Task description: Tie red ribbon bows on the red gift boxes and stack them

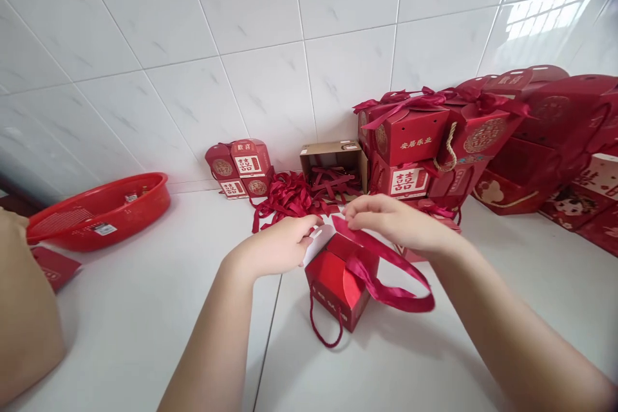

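A small red gift box point(338, 290) with a cord handle stands on the white tiled floor in front of me. A dark red ribbon point(386, 283) loops from its top down to the right. My left hand point(280, 244) is closed at the box's top left, by a white flap. My right hand point(391, 219) pinches the ribbon's upper end just above the box.
A pile of loose ribbons point(290, 196) and an open cardboard box point(333, 164) lie behind. Finished red boxes point(241, 167) stand by the wall, with a larger stack point(458, 135) at right. A red plastic basket point(101, 209) sits at left, near a flat red card point(53, 267).
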The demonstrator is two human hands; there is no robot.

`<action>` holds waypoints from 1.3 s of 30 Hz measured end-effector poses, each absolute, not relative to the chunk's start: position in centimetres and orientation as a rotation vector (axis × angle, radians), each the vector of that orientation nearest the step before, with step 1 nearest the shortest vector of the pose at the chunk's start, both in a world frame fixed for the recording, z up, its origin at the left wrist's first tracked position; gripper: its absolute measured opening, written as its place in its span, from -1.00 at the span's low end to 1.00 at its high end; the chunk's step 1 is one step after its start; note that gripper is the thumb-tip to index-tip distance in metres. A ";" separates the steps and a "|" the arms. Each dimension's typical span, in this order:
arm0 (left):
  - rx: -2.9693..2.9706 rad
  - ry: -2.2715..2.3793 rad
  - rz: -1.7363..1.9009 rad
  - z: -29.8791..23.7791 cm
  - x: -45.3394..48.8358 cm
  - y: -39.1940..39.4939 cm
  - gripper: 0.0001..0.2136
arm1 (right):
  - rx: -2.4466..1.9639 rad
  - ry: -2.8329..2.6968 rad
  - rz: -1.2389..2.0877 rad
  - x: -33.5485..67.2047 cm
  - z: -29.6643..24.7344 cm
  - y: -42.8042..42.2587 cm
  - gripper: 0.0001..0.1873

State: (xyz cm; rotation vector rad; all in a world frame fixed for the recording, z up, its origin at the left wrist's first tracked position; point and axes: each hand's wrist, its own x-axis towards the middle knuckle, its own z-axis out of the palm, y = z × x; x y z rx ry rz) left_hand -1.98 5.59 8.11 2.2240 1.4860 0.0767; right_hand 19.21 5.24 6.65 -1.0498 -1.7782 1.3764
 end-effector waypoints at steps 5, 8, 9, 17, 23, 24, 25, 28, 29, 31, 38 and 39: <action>2.133 1.419 0.048 8.1 -2.0 5.6 -0.81 | -1.086 -1.882 1.446 17.8 4.3 7.1 -0.77; 2.118 1.411 0.052 8.1 -2.0 5.5 -0.80 | -1.095 -1.887 1.480 17.6 4.1 6.8 -0.76; 2.117 1.411 0.053 8.1 -2.0 5.5 -0.79 | -1.094 -1.888 1.498 17.5 4.0 6.8 -0.77; 2.091 1.419 0.024 8.3 -1.9 5.2 -0.80 | -1.007 -1.842 1.620 16.8 3.2 7.2 -0.88; 2.070 1.362 0.022 8.3 -1.7 4.9 -0.78 | -1.015 -1.929 1.614 16.7 3.0 7.2 -0.85; 2.057 1.369 0.036 8.3 -1.6 4.9 -0.74 | -1.016 -1.939 1.608 16.7 3.0 7.2 -0.84; 2.041 1.378 0.056 8.3 -1.6 5.0 -0.71 | -1.018 -1.947 1.594 16.7 3.0 7.2 -0.84; 1.991 1.403 0.140 8.3 -2.0 5.4 -0.69 | -1.072 -1.983 1.509 16.9 3.5 6.9 -0.84; 1.984 1.427 0.182 8.4 -2.4 5.6 -0.68 | -1.117 -1.996 1.457 17.0 3.9 6.8 -0.83; 1.977 1.542 0.303 8.8 -3.6 6.1 -0.67 | -1.216 -2.008 1.313 17.6 4.8 6.3 -0.82; 1.986 2.388 1.297 10.4 -8.0 6.7 -0.69 | -1.533 -2.063 0.871 21.4 7.5 4.4 -0.61; 2.029 2.404 1.333 10.4 -7.9 6.7 -0.68 | -1.575 -2.143 0.876 21.8 7.6 4.3 -0.59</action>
